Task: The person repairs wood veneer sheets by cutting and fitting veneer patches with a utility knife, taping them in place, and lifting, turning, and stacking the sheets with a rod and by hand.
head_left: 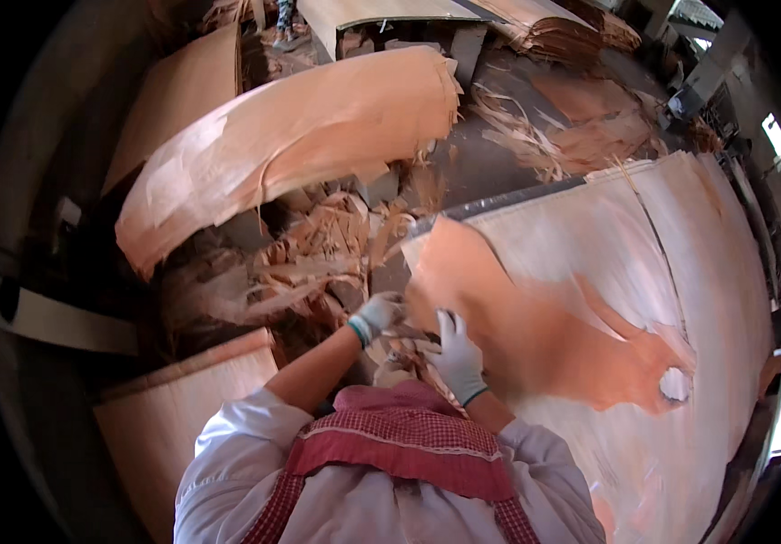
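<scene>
A ragged orange-brown veneer sheet (536, 335) lies over a broad, pale veneer stack (654, 453) at my right. Its left edge rises beside my hands, and a pale hole shows near its right end. I wear white gloves with green cuffs. My left hand (379, 317) is closed just left of the sheet's edge; what its fingers hold, if anything, is hidden. At the sheet's near left edge, my right hand (458, 358) has its fingers stretched forward against the veneer and its thumb apart. Loose veneer scraps (413, 354) show between and below the two hands.
A curved pile of veneer sheets (291, 127) stands ahead on the left, with torn strips (327, 245) heaped before it. Another stack (191, 399) is at my near left. More scraps (590, 127) litter the floor beyond. Another person's legs (284, 20) show at the far top.
</scene>
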Demonstrator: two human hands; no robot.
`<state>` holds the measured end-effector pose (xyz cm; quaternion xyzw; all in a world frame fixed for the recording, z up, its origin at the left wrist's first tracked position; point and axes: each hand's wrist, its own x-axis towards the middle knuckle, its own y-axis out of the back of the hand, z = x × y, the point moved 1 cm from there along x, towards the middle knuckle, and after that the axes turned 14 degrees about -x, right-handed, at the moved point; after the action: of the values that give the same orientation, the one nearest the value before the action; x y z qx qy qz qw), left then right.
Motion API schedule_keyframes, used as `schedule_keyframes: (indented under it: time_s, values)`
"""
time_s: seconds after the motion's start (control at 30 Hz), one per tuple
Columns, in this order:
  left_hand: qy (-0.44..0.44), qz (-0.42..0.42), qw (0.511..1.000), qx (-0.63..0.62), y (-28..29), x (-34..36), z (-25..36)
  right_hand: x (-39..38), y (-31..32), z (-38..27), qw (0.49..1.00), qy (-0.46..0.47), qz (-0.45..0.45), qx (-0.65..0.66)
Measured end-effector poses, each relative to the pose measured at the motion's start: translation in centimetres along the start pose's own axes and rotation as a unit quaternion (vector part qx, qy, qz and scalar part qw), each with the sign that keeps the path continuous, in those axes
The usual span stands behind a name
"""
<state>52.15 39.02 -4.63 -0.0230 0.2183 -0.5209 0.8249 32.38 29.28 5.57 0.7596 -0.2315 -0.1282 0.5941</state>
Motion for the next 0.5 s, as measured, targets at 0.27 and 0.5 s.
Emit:
schedule_keyframes:
  time_s: [0.27, 0.5]
  values:
    - [-0.18, -0.023, 0.973, -0.144, 0.0, 3.4, 17.3, 8.1, 9.3, 7.4, 0.993, -0.089, 0.053, -0.05]
    - [-0.346, -0.125, 0.87, 0.328, -4.6, 15.8, 27.8, 11.5, 19.7, 8.9, 0.974, -0.175, 0.143, 0.0]
